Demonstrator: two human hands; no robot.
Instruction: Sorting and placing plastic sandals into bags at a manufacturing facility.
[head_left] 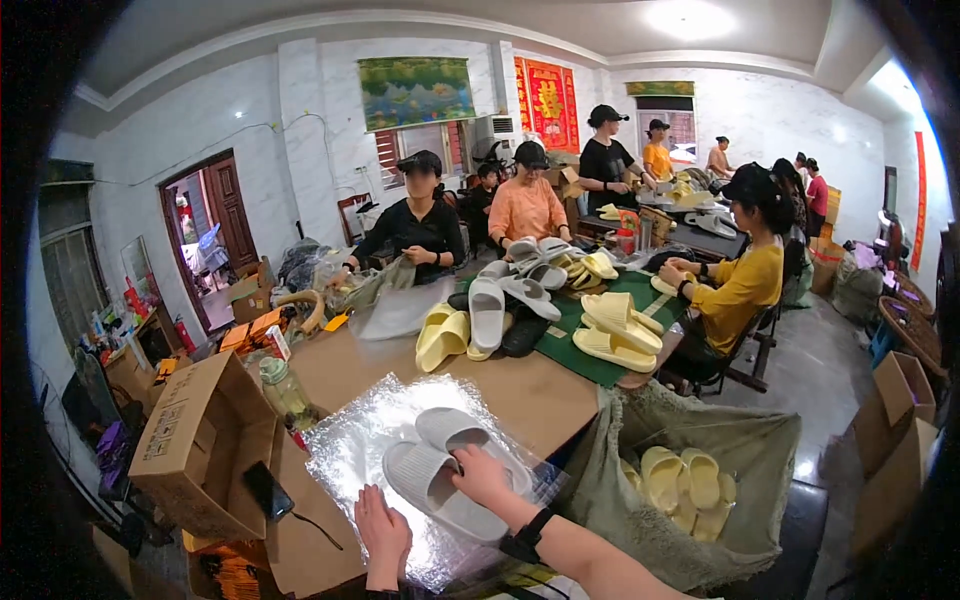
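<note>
A pair of grey slide slippers lies on a shiny clear plastic sheet (342, 432) at the table's near edge. My right hand (482, 476) grips the nearer grey slipper (418, 474) at the opening of its ribbed strap; some fingertips are hidden inside. Beside it rests the other grey slipper (452, 428), partly behind my hand. My left hand (382, 528) lies flat on the plastic with its fingers stretched out, left of the slippers and holding nothing.
An open cardboard box (195, 430), a phone (268, 490) and a bottle (287, 392) stand at the left. Grey and yellow slippers (487, 312) are heaped farther back. A green sack (740, 450) with yellow slippers hangs open at the right. Several people sit around the tables.
</note>
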